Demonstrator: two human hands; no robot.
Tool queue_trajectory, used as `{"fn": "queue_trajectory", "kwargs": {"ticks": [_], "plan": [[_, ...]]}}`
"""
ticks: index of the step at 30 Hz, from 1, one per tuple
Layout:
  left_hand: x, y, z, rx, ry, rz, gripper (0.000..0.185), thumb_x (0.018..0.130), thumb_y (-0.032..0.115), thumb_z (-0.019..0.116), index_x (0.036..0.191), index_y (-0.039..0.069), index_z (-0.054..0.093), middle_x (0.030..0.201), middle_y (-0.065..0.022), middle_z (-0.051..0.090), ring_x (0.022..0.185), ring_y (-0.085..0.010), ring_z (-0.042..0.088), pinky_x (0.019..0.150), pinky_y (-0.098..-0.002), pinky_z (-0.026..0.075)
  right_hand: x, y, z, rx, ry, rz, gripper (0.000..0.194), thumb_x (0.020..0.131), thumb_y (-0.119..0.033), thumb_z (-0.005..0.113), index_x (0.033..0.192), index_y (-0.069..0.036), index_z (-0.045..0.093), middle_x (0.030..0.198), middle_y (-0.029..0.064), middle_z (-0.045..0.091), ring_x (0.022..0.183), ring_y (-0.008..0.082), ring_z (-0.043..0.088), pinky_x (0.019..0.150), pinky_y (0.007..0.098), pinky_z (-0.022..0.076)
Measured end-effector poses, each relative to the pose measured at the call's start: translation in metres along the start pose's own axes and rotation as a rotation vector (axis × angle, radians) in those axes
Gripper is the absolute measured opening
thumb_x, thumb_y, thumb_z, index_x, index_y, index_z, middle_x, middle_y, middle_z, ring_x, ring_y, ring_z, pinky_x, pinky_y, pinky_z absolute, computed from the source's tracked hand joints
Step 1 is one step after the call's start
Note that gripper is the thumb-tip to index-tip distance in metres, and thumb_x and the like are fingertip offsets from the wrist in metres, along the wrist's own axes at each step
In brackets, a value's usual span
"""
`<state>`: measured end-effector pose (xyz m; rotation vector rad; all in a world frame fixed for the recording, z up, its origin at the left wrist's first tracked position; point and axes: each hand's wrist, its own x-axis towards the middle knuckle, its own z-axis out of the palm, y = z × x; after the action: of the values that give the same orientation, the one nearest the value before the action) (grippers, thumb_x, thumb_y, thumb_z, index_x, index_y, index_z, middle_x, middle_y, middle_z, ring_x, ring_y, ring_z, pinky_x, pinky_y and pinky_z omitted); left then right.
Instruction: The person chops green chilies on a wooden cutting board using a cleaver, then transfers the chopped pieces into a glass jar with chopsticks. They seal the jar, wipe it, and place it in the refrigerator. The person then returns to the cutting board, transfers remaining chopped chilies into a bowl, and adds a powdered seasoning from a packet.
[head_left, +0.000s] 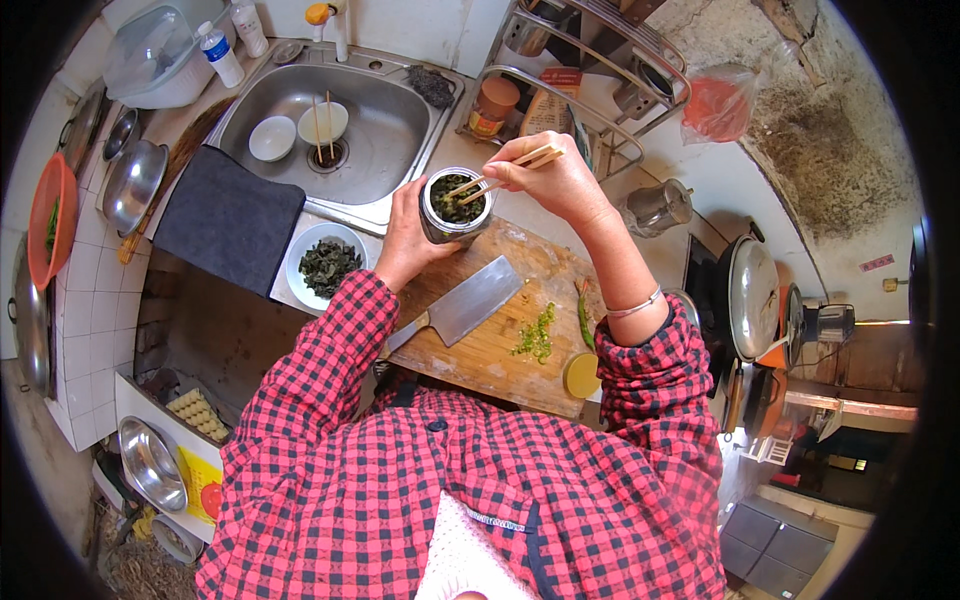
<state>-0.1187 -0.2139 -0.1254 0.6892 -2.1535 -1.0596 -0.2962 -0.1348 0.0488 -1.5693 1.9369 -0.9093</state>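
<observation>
With my left hand (415, 238) I grip an open glass jar (478, 230) of dark chopped food, tilted over the back left of a wooden cutting board (480, 382). My right hand (559, 178) holds wooden chopsticks (480, 187), their tips inside the jar mouth. A cleaver (477, 300) lies on the board, and right of it are chopped green chili (535, 335), a whole green chili (584, 315) and a round yellow lid (581, 375). Left of the board stands a white bowl (294, 259) of dark chopped leafy food.
Behind on the left, a steel sink (390, 127) holds two bowls (272, 139) and chopsticks. A dark cloth (225, 217) covers the counter edge. A wire rack (637, 139) with a brown-lidded jar (493, 106) stands behind my right hand. A lidded wok (754, 296) sits at right.
</observation>
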Motion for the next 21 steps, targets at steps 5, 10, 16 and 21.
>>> {"fn": "queue_trajectory", "kwargs": {"ticks": [5, 10, 16, 21], "plan": [[0.0, 0.0, 0.0, -0.005, -0.019, -0.032, 0.111, 0.053, 0.019, 0.09, 0.143, 0.002, 0.028, 0.135, -0.0187, 0.037, 0.128, -0.0353, 0.038, 0.111, -0.0398, 0.033, 0.001, -0.001, 0.009, 0.167, -0.082, 0.058, 0.018, 0.08, -0.015, 0.075, 0.085, 0.002, 0.074, 0.069, 0.0127, 0.071, 0.061, 0.0131, 0.068, 0.058, 0.0258, 0.0536], [0.0, -0.001, 0.0, -0.003, -0.005, -0.005, 0.111, 0.054, 0.019, 0.09, 0.144, 0.003, 0.027, 0.135, -0.0186, 0.037, 0.128, -0.0351, 0.038, 0.111, -0.0398, 0.033, 0.002, 0.0, -0.007, 0.081, -0.058, 0.087, 0.016, 0.084, -0.014, 0.073, 0.088, 0.002, 0.074, 0.076, 0.0093, 0.071, 0.069, 0.0119, 0.069, 0.063, 0.0249, 0.0564], [0.0, 0.0, 0.001, 0.016, -0.008, -0.003, 0.11, 0.054, 0.019, 0.09, 0.144, 0.003, 0.027, 0.135, -0.0186, 0.037, 0.129, -0.0352, 0.038, 0.111, -0.0399, 0.033, 0.004, -0.003, 0.003, 0.229, -0.13, 0.152, 0.02, 0.08, -0.015, 0.075, 0.085, 0.004, 0.074, 0.071, 0.0093, 0.071, 0.062, 0.0135, 0.069, 0.058, 0.0247, 0.0552], [0.001, 0.0, -0.001, -0.001, -0.007, -0.011, 0.111, 0.053, 0.019, 0.09, 0.143, 0.003, 0.028, 0.135, -0.0186, 0.037, 0.129, -0.0351, 0.038, 0.112, -0.0397, 0.033, 0.004, 0.001, -0.003, 0.105, 0.045, 0.019, 0.018, 0.08, -0.014, 0.074, 0.083, 0.003, 0.073, 0.068, 0.0127, 0.07, 0.06, 0.0124, 0.068, 0.056, 0.026, 0.0523]]}}
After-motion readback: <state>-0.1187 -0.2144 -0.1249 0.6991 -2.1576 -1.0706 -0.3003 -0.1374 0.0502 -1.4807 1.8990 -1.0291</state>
